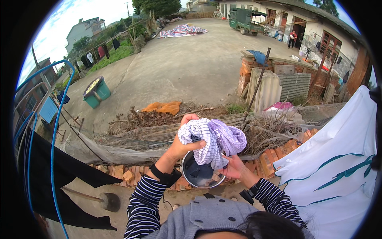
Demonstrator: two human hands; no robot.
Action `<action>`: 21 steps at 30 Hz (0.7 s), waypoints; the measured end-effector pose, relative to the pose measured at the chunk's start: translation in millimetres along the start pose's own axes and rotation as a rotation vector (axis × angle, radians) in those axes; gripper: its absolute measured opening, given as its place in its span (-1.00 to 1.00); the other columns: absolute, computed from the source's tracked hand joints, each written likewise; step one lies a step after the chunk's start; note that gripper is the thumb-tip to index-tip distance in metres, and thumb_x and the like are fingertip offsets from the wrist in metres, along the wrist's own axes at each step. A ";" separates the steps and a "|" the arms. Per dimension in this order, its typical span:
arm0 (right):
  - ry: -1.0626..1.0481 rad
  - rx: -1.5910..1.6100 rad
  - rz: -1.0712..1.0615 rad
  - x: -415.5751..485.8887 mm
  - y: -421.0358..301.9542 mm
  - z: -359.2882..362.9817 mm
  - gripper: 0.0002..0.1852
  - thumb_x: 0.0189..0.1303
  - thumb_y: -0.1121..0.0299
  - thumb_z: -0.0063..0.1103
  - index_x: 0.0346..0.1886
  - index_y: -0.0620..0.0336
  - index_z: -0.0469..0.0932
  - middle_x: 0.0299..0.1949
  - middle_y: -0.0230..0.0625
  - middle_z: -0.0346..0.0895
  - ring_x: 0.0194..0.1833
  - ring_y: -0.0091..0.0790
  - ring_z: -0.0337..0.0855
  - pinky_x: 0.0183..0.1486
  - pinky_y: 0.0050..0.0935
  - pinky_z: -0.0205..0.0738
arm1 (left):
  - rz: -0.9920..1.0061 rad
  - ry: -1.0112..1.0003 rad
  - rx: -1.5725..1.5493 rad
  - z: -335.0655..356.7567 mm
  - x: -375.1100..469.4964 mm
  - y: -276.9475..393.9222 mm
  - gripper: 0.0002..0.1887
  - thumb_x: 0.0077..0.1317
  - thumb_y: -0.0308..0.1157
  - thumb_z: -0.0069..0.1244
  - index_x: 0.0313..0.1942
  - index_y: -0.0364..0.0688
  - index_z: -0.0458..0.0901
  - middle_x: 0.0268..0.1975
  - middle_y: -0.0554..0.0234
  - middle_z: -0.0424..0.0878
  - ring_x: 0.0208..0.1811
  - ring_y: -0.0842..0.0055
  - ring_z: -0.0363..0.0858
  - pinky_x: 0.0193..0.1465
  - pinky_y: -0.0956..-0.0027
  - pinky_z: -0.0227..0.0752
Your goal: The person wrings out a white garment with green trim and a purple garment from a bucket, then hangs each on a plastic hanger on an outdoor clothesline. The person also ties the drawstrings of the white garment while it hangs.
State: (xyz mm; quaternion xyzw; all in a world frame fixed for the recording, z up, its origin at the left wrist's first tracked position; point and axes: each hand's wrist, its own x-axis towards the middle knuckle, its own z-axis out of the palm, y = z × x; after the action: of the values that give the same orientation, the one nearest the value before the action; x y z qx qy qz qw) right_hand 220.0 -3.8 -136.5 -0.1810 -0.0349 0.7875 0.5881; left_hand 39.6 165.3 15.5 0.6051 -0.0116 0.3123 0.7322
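Note:
A bunched garment with a white striped part (201,136) and a purple patterned part (229,137) is held up before me. My left hand (185,143) grips its left side, with the thumb across the striped cloth. My right hand (234,168) is at the lower end of the cloth, its fingers partly hidden by it. Beneath the bundle is a round metal basin (191,177) with a dark thing at its bottom; it stands at the low wall of loose bricks (138,174).
White cloth with green ties (334,179) hangs at right, black clothing (56,179) and blue hangers (53,131) at left. A long-handled mallet-like tool (109,202) lies lower left. Netting (143,149) and dry branches lie beyond the bricks. A person (292,38) stands far off at a doorway.

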 end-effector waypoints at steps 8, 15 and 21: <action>-0.342 -0.199 -0.102 15.3 -1.1 59.8 0.07 -0.10 -0.38 0.29 0.45 -0.01 0.20 0.44 -0.29 0.21 0.41 -0.18 0.27 0.41 0.29 0.13 | 0.239 -0.049 0.437 8.0 -1.9 -25.5 -0.16 -0.13 -0.48 0.43 0.15 -0.06 0.26 0.20 0.06 0.40 0.24 0.33 0.43 0.26 0.25 0.34; -0.315 -0.263 -0.033 22.8 -25.7 27.2 -0.26 0.05 0.09 0.49 0.28 0.10 0.41 0.15 -0.24 0.56 0.14 -0.20 0.60 0.23 0.10 0.49 | 0.424 -0.196 0.718 9.9 2.1 -30.0 -0.22 -0.18 -0.44 0.40 0.12 -0.08 0.40 0.20 -0.07 0.41 0.22 0.02 0.44 0.24 0.13 0.37; -0.067 -0.456 -0.003 23.2 -45.5 29.1 -0.50 0.12 0.42 0.45 0.14 0.20 0.51 -0.02 -0.26 0.64 -0.05 -0.32 0.69 -0.10 -0.25 0.69 | 0.437 -0.195 0.790 3.6 2.7 -23.7 -0.31 -0.04 -0.45 0.34 0.16 -0.06 0.47 0.23 -0.09 0.39 0.22 0.03 0.47 0.22 0.17 0.41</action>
State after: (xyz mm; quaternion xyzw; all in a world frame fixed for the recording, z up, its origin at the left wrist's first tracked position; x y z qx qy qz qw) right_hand 246.4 36.5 -102.8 -0.2830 -0.2318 0.7639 0.5316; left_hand 54.3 161.6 -3.2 0.8476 -0.0879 0.3818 0.3580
